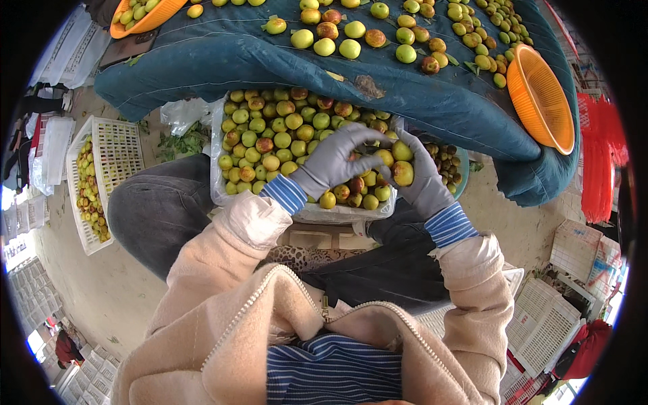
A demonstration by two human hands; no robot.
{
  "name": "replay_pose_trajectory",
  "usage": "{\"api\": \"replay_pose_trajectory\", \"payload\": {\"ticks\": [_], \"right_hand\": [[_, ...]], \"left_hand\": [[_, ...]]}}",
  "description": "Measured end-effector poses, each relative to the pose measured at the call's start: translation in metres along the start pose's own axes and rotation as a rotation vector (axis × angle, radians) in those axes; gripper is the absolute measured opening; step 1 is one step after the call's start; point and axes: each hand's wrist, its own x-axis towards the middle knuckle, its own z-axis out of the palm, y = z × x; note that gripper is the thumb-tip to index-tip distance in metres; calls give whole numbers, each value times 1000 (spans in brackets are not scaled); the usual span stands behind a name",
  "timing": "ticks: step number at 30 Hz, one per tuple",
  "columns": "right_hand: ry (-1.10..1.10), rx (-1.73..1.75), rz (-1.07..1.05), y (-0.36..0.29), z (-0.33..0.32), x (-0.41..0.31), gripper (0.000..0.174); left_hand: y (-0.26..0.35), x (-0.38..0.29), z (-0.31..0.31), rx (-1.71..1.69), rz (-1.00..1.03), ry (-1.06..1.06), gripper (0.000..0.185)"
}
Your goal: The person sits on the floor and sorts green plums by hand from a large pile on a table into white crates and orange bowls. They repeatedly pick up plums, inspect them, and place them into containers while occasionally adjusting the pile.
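Both my hands wear grey gloves over a crate (217, 174) lined with clear plastic and heaped with green and red-brown jujubes (283, 139). My right hand (425, 177) is cupped around several of them, among them a large yellow-green jujube with a reddish patch (403, 173) and a greener jujube (402, 151). Facing it, my left hand (339, 159) has its thumb and fingers spread apart, their tips close to a yellowish jujube (385, 157) at the right hand's edge. Whether the left fingertips touch that fruit is unclear.
Beyond the crate, blue-green cloth (212, 66) covers a surface with scattered jujubes. An orange basket (541, 101) leans at its right edge; another orange basket (152, 15) holds fruit. A white crate of jujubes (114, 152) stands left, a green tub (460, 172) right of the lined crate.
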Motion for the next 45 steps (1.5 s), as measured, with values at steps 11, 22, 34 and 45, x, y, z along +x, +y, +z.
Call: {"api": "replay_pose_trajectory", "payload": {"ticks": [11, 22, 34, 45], "right_hand": [[109, -13, 42, -4, 4, -6, 37], [-39, 81, -136, -14, -5, -3, 36], [-231, 293, -278, -50, -26, -12, 28], [-159, 385, -162, -57, -14, -19, 30]], "left_hand": [[-5, -3, 6, -331, -401, -106, 44], [-62, 27, -16, -263, -422, -34, 41], [-111, 58, -2, 674, -60, -58, 58], [-114, 70, 10, 787, -245, -211, 48]]}}
